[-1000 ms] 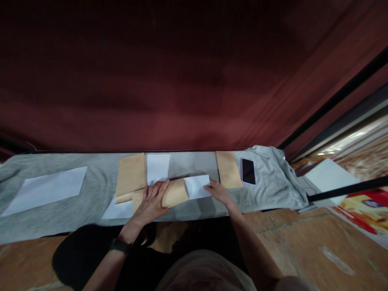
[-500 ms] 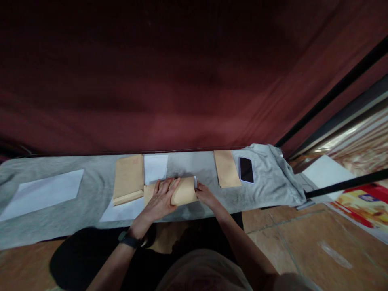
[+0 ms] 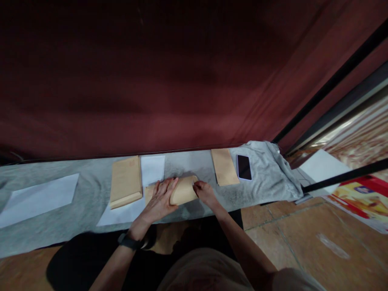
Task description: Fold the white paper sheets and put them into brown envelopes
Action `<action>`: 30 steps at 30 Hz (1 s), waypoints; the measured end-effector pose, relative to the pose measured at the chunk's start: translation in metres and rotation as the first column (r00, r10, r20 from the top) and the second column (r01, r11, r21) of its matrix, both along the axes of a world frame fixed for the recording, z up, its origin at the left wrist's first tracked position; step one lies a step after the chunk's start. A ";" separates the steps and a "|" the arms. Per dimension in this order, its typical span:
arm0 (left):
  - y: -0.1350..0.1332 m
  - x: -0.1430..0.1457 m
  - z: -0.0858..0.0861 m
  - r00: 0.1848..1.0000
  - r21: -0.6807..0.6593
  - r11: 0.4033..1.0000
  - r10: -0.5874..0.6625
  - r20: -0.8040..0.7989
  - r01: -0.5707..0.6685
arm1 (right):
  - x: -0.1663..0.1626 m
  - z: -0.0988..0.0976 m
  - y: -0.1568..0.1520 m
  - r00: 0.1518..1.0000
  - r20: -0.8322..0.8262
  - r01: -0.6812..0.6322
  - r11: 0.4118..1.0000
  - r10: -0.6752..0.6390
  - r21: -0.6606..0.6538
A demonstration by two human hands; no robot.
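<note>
A brown paper envelope (image 3: 183, 192) lies in front of me on the grey cloth, its right part bulging upward. My left hand (image 3: 160, 199) rests across the envelope's left part, fingers spread and pressing down. At the right end, my right hand (image 3: 205, 193) pinches the envelope's edge between thumb and fingers. A tiny white bit of paper shows by those fingertips. Left of my hands, a stack of brown envelopes (image 3: 125, 178) overlaps a white paper sheet (image 3: 119, 214). Behind my left hand lies another white sheet (image 3: 153, 166).
Brown envelopes (image 3: 224, 166) and a phone (image 3: 244, 167) with a light case lie to the right. A large white sheet (image 3: 39, 197) is at far left. The grey cloth (image 3: 91, 202) covers a narrow surface against a dark red curtain (image 3: 182, 101). Black poles stand at right.
My right hand has shifted from inside the envelope's right opening to pinching its edge. The white paper that stuck out there is now mostly hidden. My left hand stays on the envelope.
</note>
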State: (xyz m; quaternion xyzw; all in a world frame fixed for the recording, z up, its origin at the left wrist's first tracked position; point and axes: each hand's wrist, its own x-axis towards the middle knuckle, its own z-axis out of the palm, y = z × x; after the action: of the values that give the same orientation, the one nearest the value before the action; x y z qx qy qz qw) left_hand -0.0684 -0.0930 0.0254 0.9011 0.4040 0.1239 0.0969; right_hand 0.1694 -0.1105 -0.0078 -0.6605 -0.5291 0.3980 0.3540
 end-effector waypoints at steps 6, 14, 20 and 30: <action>0.000 -0.002 -0.001 1.000 0.002 1.000 -0.003 -0.005 0.003 | -0.002 0.002 -0.006 0.996 0.004 0.089 0.996 -0.089 0.021; 0.003 0.002 -0.003 1.000 0.017 1.000 -0.015 -0.026 0.015 | -0.005 0.002 -0.010 0.982 -0.037 0.188 0.979 -0.186 0.083; 0.006 0.005 -0.001 0.999 0.028 0.999 -0.033 -0.043 0.034 | -0.003 0.000 -0.011 0.955 -0.177 0.259 0.959 -0.237 0.116; -0.001 0.020 -0.004 0.922 0.041 0.963 0.244 0.300 -0.267 | 0.004 -0.004 -0.008 0.753 -0.543 0.365 0.923 -0.372 -0.127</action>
State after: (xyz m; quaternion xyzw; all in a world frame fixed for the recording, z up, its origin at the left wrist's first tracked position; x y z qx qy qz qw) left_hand -0.0484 -0.0939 0.0210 0.8156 0.4939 0.2835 0.1022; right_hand 0.1730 -0.1182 -0.0119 -0.6089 -0.2597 0.4988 0.5595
